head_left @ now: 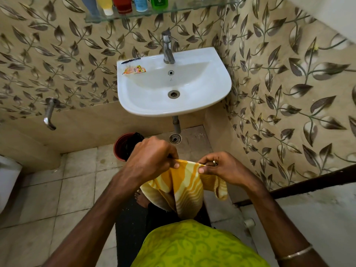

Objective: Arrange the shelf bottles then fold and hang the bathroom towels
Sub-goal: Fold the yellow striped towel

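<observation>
Left hand [154, 158] and right hand [221, 168] are pinching the yellow-and-white striped terry towel [185, 189] along its top edge; it is hanging limp, likely light, best gripped at corners.

Shelf [134, 15]: glass, above the sink [221, 87], holding bottles [123, 4] in a row.
Sink rim: comb [131, 60], sachets [134, 70] left of tap [168, 48].
Floor [57, 199]: red bucket [120, 147] below sink.

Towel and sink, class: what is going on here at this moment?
A person stands before the white sink and pinches the top edge of a yellow striped towel with both hands, the left hand and right hand close together. The towel hangs down, bunched, not yet folded flat or hung. Bottles stand in a row on the glass shelf above the tap.
</observation>
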Demonstrator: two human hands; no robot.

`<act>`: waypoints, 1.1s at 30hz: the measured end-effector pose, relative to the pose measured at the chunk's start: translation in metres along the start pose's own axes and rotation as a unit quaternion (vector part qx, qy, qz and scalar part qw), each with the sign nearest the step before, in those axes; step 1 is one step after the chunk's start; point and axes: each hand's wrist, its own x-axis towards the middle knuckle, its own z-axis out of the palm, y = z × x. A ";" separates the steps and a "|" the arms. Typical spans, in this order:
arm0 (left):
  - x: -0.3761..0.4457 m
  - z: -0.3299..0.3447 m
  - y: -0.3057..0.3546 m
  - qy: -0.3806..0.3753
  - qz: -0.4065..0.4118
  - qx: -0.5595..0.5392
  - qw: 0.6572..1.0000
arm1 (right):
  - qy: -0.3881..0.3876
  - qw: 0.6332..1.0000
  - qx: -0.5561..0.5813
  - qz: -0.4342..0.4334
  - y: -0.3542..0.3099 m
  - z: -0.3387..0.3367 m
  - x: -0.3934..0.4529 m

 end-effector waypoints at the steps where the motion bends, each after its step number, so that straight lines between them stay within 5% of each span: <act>1: 0.000 0.000 -0.001 -0.006 -0.006 0.005 1.000 | 0.002 1.000 0.003 -0.001 -0.001 0.000 0.000; 7: 0.004 0.007 0.002 -0.052 -0.030 0.125 0.990 | 0.002 0.999 -0.025 -0.022 -0.012 0.009 0.000; 11: 0.007 0.020 0.020 -0.096 0.041 0.050 0.993 | -0.010 0.998 -0.051 -0.035 -0.018 0.017 0.001; 33: 0.008 0.009 -0.003 0.013 0.011 -0.022 1.000 | 0.004 0.999 -0.040 0.024 -0.004 -0.008 -0.007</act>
